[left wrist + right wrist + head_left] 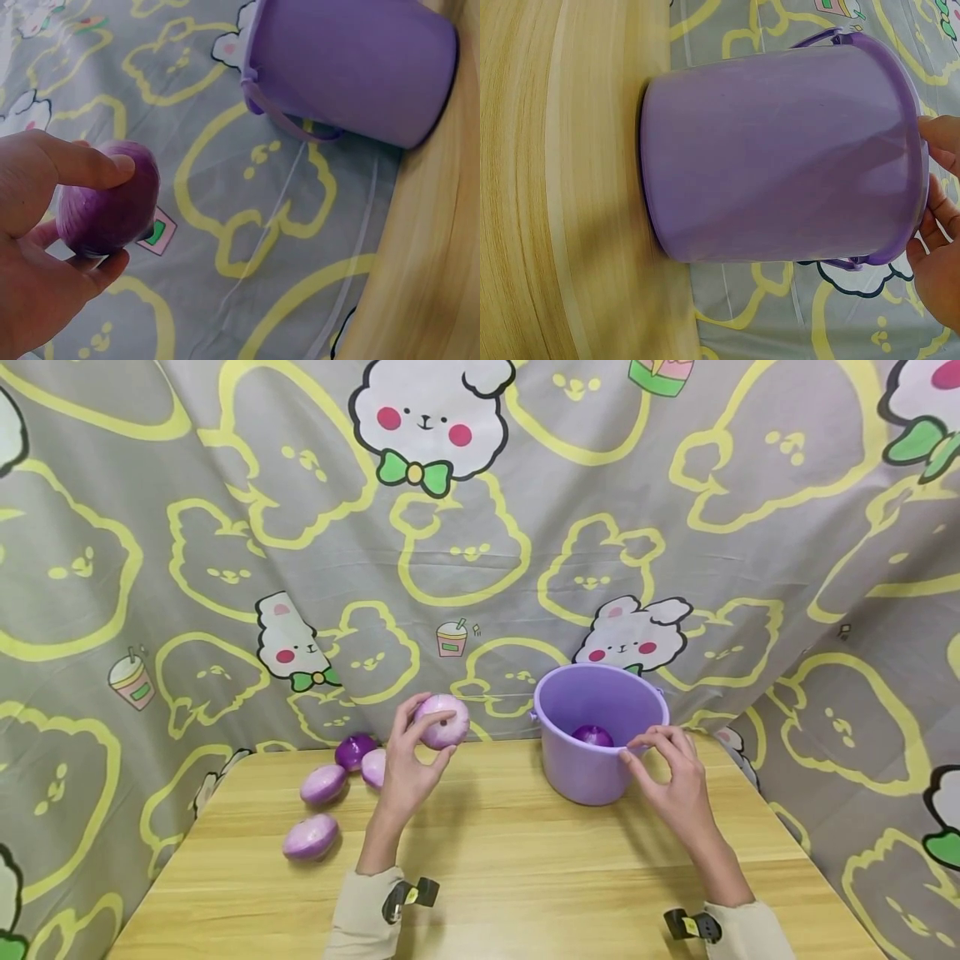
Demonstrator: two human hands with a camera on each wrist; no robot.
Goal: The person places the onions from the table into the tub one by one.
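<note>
My left hand (405, 777) grips a purple onion (453, 732) above the table, left of the bucket. In the left wrist view, thumb and fingers are wrapped around this onion (112, 214). A light purple bucket (585, 774) stands upright at the table's back right, with another onion (592, 736) inside. My right hand (681, 781) pinches the bucket's near right rim between thumb and fingers. The right wrist view shows the bucket's outer wall (780, 157), with fingertips at its rim.
Several onions lie at the table's left, among them a dark purple one (355, 750) at the back and a paler one (311, 837) nearer the front. A grey patterned curtain (495, 585) hangs behind the wooden table (510, 877). The bucket's handle (281, 120) hangs down its side.
</note>
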